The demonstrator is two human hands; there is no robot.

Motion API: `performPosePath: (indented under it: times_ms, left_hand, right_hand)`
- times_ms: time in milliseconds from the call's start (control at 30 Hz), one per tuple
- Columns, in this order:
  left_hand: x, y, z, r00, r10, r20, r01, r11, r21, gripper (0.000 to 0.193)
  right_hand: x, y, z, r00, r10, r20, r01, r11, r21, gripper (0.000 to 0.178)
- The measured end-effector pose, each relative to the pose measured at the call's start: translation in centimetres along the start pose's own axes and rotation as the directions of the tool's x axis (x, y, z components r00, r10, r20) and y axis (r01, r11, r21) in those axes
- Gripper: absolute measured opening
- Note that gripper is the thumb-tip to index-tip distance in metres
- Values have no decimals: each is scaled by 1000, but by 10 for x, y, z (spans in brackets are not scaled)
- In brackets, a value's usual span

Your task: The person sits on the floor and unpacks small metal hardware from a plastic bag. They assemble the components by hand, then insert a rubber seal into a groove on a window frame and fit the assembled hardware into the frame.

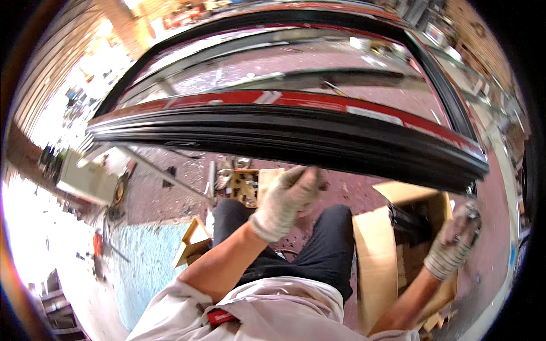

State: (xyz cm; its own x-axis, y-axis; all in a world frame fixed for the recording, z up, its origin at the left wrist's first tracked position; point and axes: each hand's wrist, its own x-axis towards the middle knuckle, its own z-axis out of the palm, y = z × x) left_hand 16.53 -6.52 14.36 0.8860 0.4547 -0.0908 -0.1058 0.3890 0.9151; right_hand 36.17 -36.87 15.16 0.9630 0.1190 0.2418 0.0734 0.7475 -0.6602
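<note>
A large black window frame point(296, 133) with red film strips lies across the view in front of me, its near side a thick ribbed profile. My left hand point(290, 199), in a pale knit glove, is just below the middle of that near side. Its fingers are curled together and slightly blurred; anything in them is hidden. My right hand point(458, 233), in a striped, dirty glove, is below the frame's right near corner. Its fingers are bent closed around something too small to name.
An open cardboard box point(375, 250) with dark pieces inside stands at my right knee. A small box of parts point(245, 187) is on the floor beyond my knees, and another small carton point(193, 243) sits by my left leg. Metal legs point(165, 175) support the frame.
</note>
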Motion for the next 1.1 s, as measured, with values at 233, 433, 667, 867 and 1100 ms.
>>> performPosePath:
  times_ms: [233,433,667,867,1100]
  left_hand:
    - [2,25,19,985,141,-97,-140,990,9,41]
    - [-3,34,24,982,145,-118,-133,986,104,33]
    - [8,19,17,959,144,-246,-174,979,-104,16]
    - [-20,46,-21,958,134,-252,-175,974,-147,12]
    - [-30,16,-118,870,451,-197,-321,824,466,24]
  right_hand:
    - [102,-11,-59,999,-46,24,45,998,47,26]
    - [108,-8,-22,954,-53,-294,44,998,-37,26]
    - [94,-10,-15,984,44,-173,-37,998,46,17]
    - [39,-5,10,992,121,-40,-117,990,80,22]
    - [-31,15,6,997,-80,21,82,985,-149,36]
